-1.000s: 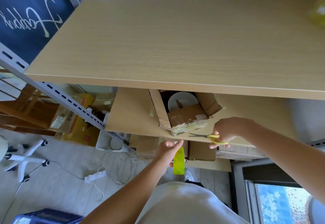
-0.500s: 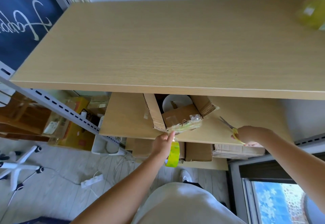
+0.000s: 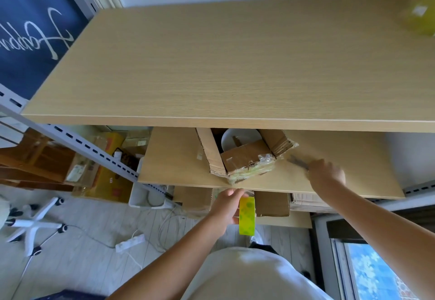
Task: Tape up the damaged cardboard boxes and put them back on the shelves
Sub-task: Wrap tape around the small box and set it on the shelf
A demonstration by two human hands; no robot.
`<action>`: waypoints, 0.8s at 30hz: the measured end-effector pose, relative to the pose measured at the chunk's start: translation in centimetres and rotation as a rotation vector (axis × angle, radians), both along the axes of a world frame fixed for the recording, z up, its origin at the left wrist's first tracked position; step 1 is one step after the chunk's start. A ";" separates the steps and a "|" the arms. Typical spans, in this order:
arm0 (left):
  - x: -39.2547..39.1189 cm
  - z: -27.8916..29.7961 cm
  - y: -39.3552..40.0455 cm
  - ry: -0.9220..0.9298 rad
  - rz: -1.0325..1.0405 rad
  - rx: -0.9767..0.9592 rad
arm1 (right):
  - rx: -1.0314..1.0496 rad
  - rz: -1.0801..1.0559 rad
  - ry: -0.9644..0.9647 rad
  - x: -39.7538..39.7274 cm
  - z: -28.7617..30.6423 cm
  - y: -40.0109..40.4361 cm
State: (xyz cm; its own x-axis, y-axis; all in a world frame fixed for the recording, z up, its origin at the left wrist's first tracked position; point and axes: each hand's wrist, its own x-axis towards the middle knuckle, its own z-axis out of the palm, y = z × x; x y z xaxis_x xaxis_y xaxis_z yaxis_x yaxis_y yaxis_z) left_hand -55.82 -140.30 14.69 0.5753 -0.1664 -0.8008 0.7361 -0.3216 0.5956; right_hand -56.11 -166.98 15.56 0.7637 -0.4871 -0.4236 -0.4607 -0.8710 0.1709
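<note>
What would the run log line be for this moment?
left hand: holds green tape roll | right hand: holds scissors on shelf | cardboard box: open, front taped

Matt wood-grain shelf (image 3: 235, 64), torn corrugated cardboard box (image 3: 244, 158), glossy tape (image 3: 247, 216).

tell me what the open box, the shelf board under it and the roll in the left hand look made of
Open box: brown corrugated cardboard, matte, with torn fluted edges and shiny clear tape on its front.
Shelf board: pale wood-grain board, smooth and satin; probably laminate, but solid wood cannot be ruled out.
Roll held by the left hand: glossy yellow-green tape, likely plastic.
</note>
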 end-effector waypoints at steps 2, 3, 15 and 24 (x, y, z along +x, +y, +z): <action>0.0 0.4 -0.2 -0.010 -0.024 -0.033 | 0.023 0.033 -0.073 0.0 0.4 0.0; 0.0 0.7 -0.2 -0.016 -0.040 -0.050 | 0.027 0.039 -0.118 0.0 0.7 -0.1; -0.4 3.0 -1.2 -0.074 -0.115 -0.253 | 0.843 0.179 -0.426 -3.0 4.2 7.8; 0.2 3.8 -1.9 -0.086 -0.019 -0.296 | 0.818 -0.007 -0.469 -1.2 3.2 9.0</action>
